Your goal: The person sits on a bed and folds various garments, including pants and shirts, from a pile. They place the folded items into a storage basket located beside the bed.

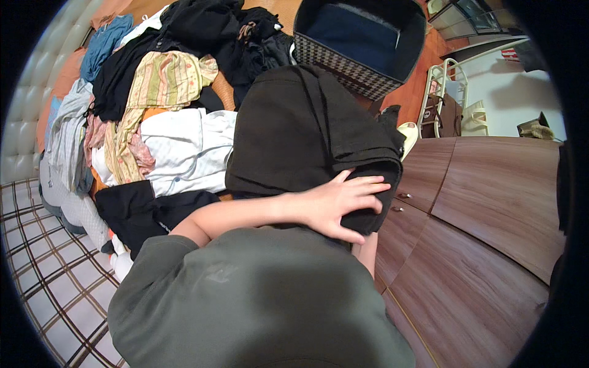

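A large dark garment (285,119), folded in layers, lies in front of me at the middle of the head view. My left hand (352,202) reaches across my body and rests on its lower right corner, palm down with the fingers spread. Of my right arm only a part of the forearm (366,253) shows below that corner; the hand is hidden by the dark cloth. To the left of the garment lie a white garment with snaps (184,147), a yellow patterned garment (161,78) and a black garment (129,207).
Behind the dark garment stands a houndstooth fabric storage box (349,69) with dark blue cloth inside. More black clothes (202,23) and a grey garment (69,133) are heaped at the left. Wood-grain cabinet doors (497,184) and a white metal rack (432,92) stand at the right.
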Demonstrator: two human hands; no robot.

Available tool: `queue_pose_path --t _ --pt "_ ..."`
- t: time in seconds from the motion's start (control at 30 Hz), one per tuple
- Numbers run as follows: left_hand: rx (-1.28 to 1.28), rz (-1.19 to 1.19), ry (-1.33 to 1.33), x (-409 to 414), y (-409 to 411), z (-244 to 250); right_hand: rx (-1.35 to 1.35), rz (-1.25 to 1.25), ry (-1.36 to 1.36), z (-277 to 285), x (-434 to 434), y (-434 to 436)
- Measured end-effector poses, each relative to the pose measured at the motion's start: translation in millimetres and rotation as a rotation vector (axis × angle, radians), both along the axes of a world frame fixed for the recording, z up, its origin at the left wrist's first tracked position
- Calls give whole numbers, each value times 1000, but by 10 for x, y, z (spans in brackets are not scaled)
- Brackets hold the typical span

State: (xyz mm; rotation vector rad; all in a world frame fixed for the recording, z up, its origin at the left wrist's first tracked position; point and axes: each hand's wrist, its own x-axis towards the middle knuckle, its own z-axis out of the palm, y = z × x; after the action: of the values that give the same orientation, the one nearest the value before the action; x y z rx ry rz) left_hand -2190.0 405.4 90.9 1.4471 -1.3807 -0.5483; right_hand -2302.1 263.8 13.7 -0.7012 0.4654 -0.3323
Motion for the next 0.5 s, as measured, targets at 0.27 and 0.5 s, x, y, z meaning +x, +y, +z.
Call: queue_pose_path --t 0.27,0.5 --pt "-23 104 -670 602 -180 -416 115 -40 187 -324 -180 -386" --pt "114 -39 -863 568 -519 -733 269 91 88 -453 120 -673"
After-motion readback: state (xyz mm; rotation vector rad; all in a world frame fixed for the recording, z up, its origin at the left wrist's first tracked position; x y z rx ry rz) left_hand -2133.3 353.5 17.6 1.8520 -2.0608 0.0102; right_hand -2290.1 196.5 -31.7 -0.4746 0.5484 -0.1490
